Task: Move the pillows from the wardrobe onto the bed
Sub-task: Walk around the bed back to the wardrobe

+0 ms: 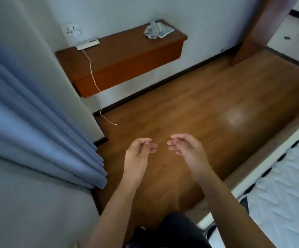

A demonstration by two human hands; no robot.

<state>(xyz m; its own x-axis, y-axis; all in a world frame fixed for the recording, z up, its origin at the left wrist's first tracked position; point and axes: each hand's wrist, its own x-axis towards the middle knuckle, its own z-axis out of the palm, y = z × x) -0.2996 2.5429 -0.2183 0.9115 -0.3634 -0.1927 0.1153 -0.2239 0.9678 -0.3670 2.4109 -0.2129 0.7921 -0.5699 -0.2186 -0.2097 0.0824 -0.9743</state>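
Observation:
My left hand and my right hand hover side by side over the wooden floor, both empty with fingers loosely curled and apart. The bed, with a white quilted cover and black trim, lies at the lower right, just right of my right forearm. No pillow and no wardrobe is in view.
A blue curtain hangs at the left against a white wall. A wall-mounted wooden shelf holds a white device with a dangling cable and crumpled papers. A wooden door stands at the upper right beside a tiled doorway.

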